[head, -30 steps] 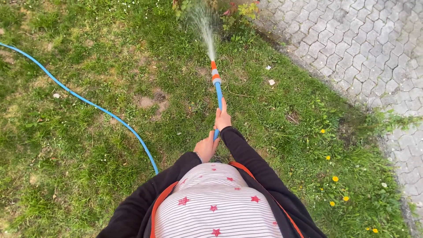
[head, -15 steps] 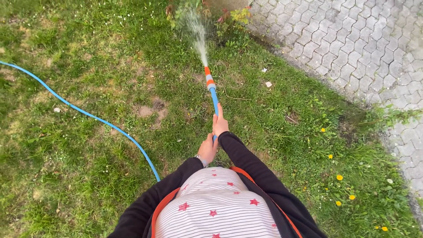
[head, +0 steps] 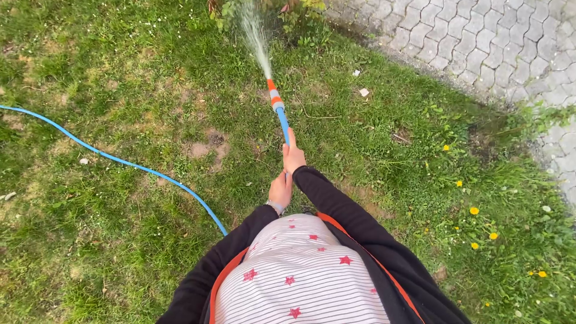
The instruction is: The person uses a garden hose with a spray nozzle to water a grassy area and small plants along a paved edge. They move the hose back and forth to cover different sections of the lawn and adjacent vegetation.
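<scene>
Since the earlier frame the nozzle point(head: 274, 96) has drifted left – spray still hits the shrub point(head: 264, 12) at top centre. Right hand point(head: 293, 155) grips the blue hose point(head: 120, 161); left hand point(head: 280, 191) clasps it just behind.

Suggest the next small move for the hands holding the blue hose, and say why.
Probably swing the nozzle slightly to the right. The right hand grips the blue hose in front, the left hand behind it, and the water spray lands on the left side of the small shrub at the lawn's edge, while the leaves on its right seem outside the spray.
</scene>
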